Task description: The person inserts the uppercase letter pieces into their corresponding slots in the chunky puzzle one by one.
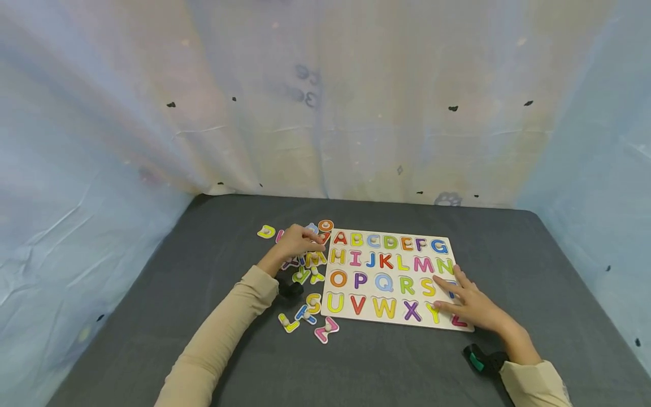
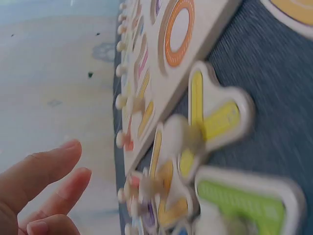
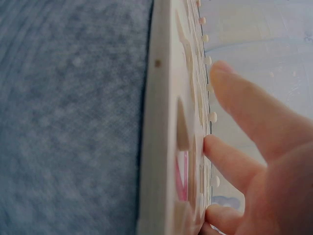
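Note:
A cream alphabet puzzle board lies on the dark table. My left hand hovers over loose knobbed letters beside the board's left edge, its fingers loosely bent with nothing between them. Near it are an orange-yellow M, a yellow Y and a red letter partly hidden by the fingers. In the left wrist view, the Y piece and a green letter appear close by. My right hand rests with spread fingers on the board's right side, covering part of the T and Z spaces.
Knobbed letters fill the board's top row, with an H below. More loose pieces, a yellow L, a blue T and a pink Z, lie front left. A patterned curtain hangs behind the table.

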Action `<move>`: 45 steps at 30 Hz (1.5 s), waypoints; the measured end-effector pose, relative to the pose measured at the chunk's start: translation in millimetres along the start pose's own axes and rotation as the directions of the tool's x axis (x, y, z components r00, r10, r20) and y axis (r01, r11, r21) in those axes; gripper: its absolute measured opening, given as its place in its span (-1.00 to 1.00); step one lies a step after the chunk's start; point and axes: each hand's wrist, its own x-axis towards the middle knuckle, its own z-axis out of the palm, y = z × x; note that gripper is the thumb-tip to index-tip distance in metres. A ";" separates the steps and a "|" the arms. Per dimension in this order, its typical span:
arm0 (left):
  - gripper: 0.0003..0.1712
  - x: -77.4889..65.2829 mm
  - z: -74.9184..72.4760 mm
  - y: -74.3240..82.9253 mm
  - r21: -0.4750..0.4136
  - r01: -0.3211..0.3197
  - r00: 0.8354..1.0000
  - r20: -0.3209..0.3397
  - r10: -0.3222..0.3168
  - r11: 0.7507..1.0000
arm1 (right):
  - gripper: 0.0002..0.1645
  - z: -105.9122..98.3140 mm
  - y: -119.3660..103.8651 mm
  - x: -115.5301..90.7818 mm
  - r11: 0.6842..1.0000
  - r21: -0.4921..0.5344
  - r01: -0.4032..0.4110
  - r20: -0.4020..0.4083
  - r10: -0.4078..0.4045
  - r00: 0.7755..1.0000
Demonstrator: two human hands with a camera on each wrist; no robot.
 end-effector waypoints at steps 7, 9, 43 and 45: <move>-0.75 -14.7 -15.4 -14.4 -0.064 0.002 0.999 -0.042 -0.005 0.998 | -0.11 -3.8 0.0 -0.9 1.000 -0.005 0.003 -0.011 -0.003 1.000; -0.73 -17.9 -18.8 -18.8 -0.080 -0.004 0.999 -0.051 0.000 0.997 | -0.11 -4.4 -0.5 -0.9 1.000 0.002 -0.003 -0.014 0.003 1.000; -0.68 7.4 -18.7 -39.2 0.128 0.214 0.963 -0.191 -0.187 0.968 | -0.11 -0.7 -1.8 1.8 1.000 0.016 -0.015 0.007 0.015 1.000; -0.68 7.3 -16.9 -40.4 0.131 0.215 0.963 -0.193 -0.187 0.968 | -0.10 -0.3 -1.5 1.5 1.000 0.018 -0.024 0.012 0.023 1.000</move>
